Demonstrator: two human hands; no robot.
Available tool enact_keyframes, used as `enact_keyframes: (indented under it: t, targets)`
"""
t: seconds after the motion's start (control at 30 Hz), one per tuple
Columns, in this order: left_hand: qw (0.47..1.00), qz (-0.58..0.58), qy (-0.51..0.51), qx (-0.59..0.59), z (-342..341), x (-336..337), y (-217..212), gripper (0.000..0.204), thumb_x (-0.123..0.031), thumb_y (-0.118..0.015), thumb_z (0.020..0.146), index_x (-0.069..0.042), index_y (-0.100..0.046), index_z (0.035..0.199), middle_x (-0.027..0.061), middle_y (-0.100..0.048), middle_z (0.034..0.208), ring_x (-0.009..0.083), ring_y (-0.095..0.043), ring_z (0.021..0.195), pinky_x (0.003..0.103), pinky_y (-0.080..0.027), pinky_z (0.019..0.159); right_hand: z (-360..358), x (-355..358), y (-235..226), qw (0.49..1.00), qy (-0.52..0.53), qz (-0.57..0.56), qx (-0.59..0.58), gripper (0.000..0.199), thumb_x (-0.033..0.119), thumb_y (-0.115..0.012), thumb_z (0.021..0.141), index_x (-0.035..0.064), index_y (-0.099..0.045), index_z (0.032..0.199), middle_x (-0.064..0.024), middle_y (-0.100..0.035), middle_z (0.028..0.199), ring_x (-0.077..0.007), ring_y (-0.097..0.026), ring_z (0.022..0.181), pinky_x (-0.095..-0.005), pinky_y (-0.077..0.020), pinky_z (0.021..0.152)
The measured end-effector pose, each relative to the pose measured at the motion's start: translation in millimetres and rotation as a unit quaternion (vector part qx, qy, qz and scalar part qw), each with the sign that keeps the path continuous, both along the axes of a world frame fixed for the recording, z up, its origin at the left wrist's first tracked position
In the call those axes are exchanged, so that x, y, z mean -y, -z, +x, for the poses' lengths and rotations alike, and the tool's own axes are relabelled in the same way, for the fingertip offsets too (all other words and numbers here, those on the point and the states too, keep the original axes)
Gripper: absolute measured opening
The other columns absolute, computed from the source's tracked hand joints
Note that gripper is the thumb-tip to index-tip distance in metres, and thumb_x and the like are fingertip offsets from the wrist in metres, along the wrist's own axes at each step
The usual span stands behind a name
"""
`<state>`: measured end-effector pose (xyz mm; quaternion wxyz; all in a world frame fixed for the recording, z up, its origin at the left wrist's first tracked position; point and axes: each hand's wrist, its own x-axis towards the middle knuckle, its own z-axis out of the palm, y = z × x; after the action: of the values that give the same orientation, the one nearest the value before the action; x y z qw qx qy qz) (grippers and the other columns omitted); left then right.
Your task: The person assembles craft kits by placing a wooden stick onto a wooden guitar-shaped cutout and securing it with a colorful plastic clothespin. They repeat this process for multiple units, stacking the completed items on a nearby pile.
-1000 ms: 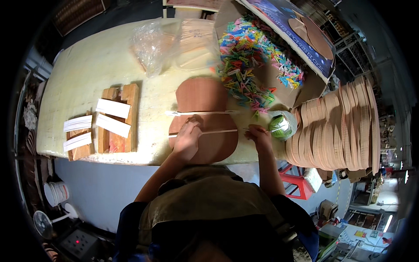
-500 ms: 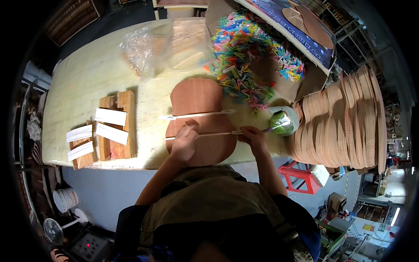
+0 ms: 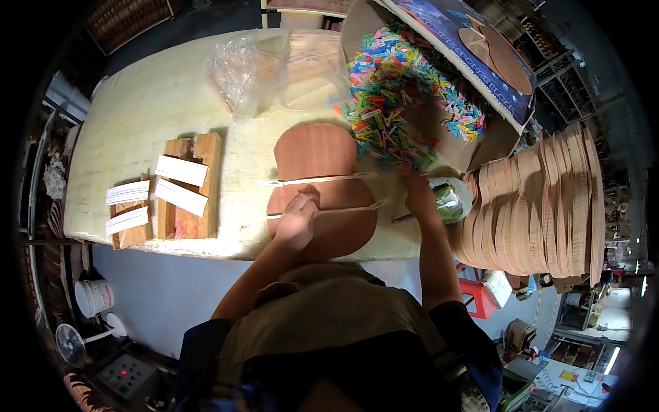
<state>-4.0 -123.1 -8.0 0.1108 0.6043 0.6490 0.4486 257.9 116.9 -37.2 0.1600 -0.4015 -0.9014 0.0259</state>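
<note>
**Wooden guitar-shaped panel: two braces laid, more stock waiting**

Reddish-brown and figure-eight in outline, the wooden panel (image 3: 321, 189) lies flat at the near edge of the table (image 3: 137, 117), directly in front of the person. Its long axis runs away from the person, narrower bout pointing to the far side. Two pale strips cross it at right angles: the upper strip (image 3: 317, 180) and the lower strip (image 3: 328, 210). The left hand (image 3: 299, 221) presses down on the lower strip, fingers curled over it. The right hand (image 3: 420, 199) reaches toward the green pot (image 3: 449, 200); whether it grips anything cannot be told. Judged from this, bracing is partway done: spare white strips (image 3: 180, 170) and coloured clips (image 3: 398, 96) sit unused.
</note>
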Motion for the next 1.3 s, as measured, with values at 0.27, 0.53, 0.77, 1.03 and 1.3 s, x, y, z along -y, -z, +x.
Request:
enact_keyframes:
  t: [0.27,0.53,0.77,1.03,1.3]
  targets:
    - [1.000,0.013,-0.009,0.006,2,2,-2,0.003,0.002,-0.051,0.078,-0.001,-0.050,0.076,0.0173,-0.056,0.094,0.0360,-0.054,0.094,0.041,-0.044,0.083,-33,-10,-10,0.999,0.050,-0.014,-0.009,0.012,0.010,-0.059,0.079,0.0050,-0.064,0.089,-0.0171,-0.061,0.092,-0.0338,-0.061,0.085,-0.0426,-0.0494,0.073]
    - [1.000,0.011,0.003,0.029,1,2,-12,0.003,0.002,-0.047,0.077,0.001,-0.048,0.075,0.0169,-0.055,0.089,0.0355,-0.053,0.090,0.040,-0.044,0.080,-172,18,-55,0.948,-0.082,-0.196,-0.236,0.019,0.019,-0.067,0.077,0.0039,-0.068,0.090,-0.0137,-0.065,0.075,-0.0216,-0.063,0.066,-0.0338,-0.0494,0.063]
    - [0.999,0.045,0.005,0.027,-3,5,-5,0.003,-0.001,-0.047,0.077,0.001,-0.049,0.076,0.0176,-0.055,0.093,0.0358,-0.053,0.090,0.041,-0.043,0.083,-195,21,-30,0.960,-0.266,-0.037,-0.078,0.032,0.017,-0.073,0.068,0.0003,-0.066,0.095,-0.0163,-0.062,0.090,-0.0324,-0.061,0.080,-0.0393,-0.0499,0.070]
    - [0.999,0.034,-0.021,-0.002,-3,6,25,0.017,-0.003,-0.052,0.074,0.000,-0.060,0.089,0.0176,-0.059,0.098,0.0356,-0.056,0.097,0.041,-0.045,0.084,-283,135,-70,0.734,-0.193,-0.642,-0.106,0.011,0.010,-0.066,0.083,0.0049,-0.070,0.092,0.0017,-0.061,0.070,-0.0049,-0.049,0.054,-0.0210,-0.0402,0.047]
    - [0.998,0.008,-0.040,0.047,1,9,22,0.026,-0.002,-0.051,0.074,0.002,-0.061,0.098,0.0228,-0.061,0.100,0.0382,-0.057,0.099,0.044,-0.044,0.088,-315,154,-48,0.698,-0.289,-0.606,0.251,0.022,0.014,-0.068,0.082,0.0045,-0.068,0.102,-0.0021,-0.062,0.074,-0.0081,-0.051,0.056,-0.0233,-0.0418,0.048]
